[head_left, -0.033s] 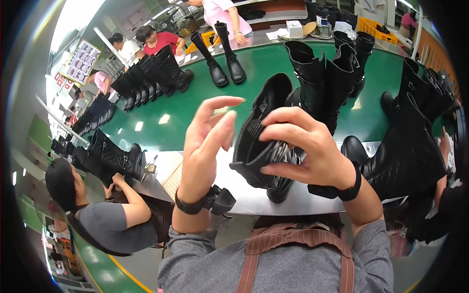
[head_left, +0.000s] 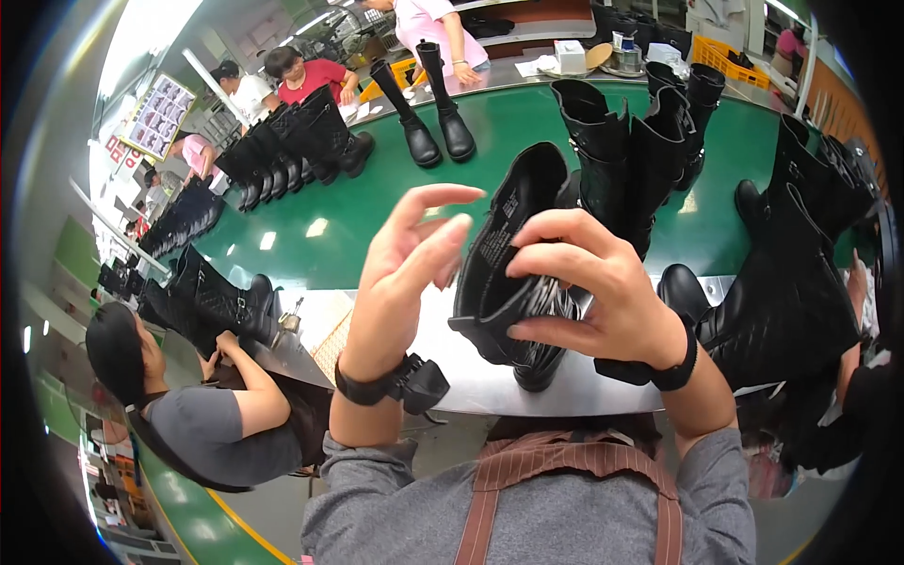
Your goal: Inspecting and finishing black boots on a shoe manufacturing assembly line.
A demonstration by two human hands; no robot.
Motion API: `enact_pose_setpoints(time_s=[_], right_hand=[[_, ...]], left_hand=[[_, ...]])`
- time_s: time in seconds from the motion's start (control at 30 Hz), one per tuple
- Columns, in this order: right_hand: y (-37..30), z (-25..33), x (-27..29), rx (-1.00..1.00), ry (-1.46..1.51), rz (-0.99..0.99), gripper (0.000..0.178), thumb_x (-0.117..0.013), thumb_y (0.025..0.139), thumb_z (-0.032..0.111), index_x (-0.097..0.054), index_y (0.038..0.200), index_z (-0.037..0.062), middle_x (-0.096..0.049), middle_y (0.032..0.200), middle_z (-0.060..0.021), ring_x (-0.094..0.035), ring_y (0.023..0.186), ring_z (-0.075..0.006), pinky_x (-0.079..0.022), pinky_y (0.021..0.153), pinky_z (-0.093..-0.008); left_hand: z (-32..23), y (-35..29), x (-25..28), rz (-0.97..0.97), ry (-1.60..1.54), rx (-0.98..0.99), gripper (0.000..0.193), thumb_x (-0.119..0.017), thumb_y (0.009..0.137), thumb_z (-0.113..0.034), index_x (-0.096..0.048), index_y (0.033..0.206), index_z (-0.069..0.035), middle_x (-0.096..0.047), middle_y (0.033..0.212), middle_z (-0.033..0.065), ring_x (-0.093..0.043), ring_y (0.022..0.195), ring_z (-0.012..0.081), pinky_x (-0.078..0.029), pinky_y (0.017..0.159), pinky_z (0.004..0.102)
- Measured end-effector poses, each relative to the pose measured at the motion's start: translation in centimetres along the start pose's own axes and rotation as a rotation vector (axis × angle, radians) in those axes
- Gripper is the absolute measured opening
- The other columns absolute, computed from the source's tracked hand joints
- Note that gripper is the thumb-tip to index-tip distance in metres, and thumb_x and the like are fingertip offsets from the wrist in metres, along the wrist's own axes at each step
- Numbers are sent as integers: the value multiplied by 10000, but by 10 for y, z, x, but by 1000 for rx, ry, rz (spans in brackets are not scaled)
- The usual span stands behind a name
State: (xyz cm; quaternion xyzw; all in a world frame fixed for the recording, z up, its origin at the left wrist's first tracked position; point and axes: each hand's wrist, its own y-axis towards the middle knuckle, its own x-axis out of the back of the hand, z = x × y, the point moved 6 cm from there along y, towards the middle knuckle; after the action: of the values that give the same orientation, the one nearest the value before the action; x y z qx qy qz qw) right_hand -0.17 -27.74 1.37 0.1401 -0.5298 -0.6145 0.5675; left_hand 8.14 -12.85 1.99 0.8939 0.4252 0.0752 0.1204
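Note:
A tall black boot [head_left: 494,268] stands in front of me on the metal ledge, its shaft opening tipped up toward me and the dark lining showing. My right hand [head_left: 612,297] grips the right side of the shaft near the rim, thumb below and fingers above. Just left of the opening, my left hand [head_left: 391,273] is raised with thumb and fingers apart, holding nothing. Its fingertips are close to the rim; whether any touch it I cannot tell. Most of the boot's foot is hidden under the shaft.
A green work surface [head_left: 377,212] stretches beyond the metal ledge [head_left: 466,400]. Black boots [head_left: 603,160] stand just past my right hand, with larger boots [head_left: 782,282] at the right. A boot pair [head_left: 414,132] stands farther off. A co-worker [head_left: 226,424] sits at the left.
My left hand has shifted slightly right, closer to the boot's rim. The boot's shaft and my right hand have moved a little to the right too.

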Motion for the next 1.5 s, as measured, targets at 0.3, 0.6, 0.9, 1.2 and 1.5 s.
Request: enact_pose_setpoints(time_s=[0.3, 0.6, 0.9, 1.2, 1.5], right_hand=[[-9, -6, -5, -25, 40, -60, 454, -867, 657, 189, -654, 1046, 93, -569, 1064, -98, -633, 849, -232, -546, 708, -326], [-10, -8, -9, 12, 69, -105, 471, -868, 655, 181, -655, 1065, 91, -563, 1098, -113, -627, 943, -254, -543, 776, -343], [-89, 107, 57, 143, -653, -61, 239, -703, 845, 246, -717, 1057, 138, -701, 1060, -28, -629, 835, -84, -505, 814, -276], [-106, 90, 297, -661, -403, -385, 281, -527, 991, 269, -631, 999, 8, -585, 838, -10, -507, 703, -63, -411, 631, -213], [-121, -16, 261, -899, 78, 0, 289, -582, 985, 236, -685, 910, -23, -622, 788, 58, -513, 730, 9, -433, 632, -179]], left_hand=[[23, 7, -8, 174, -247, 59, 590, -492, 987, -136, -211, 1495, -31, -613, 919, 21, -536, 817, 42, -424, 768, 193], [22, 4, -12, 128, -303, -4, 658, -475, 968, -109, -136, 1528, -41, -530, 852, -7, -465, 771, 37, -382, 710, 180], [-18, -48, 9, -555, 157, -479, 570, -489, 903, -188, -369, 1383, 94, -360, 673, -29, -336, 634, 69, -270, 615, 213], [-47, -89, -116, 570, 280, -853, 494, -620, 825, -120, -500, 1295, -26, -548, 850, 66, -529, 669, 201, -435, 662, 362], [-24, -3, -266, 467, 503, -883, 671, -574, 720, 54, -457, 1380, 18, -432, 1433, 200, -367, 1359, 408, -303, 1111, 503]])
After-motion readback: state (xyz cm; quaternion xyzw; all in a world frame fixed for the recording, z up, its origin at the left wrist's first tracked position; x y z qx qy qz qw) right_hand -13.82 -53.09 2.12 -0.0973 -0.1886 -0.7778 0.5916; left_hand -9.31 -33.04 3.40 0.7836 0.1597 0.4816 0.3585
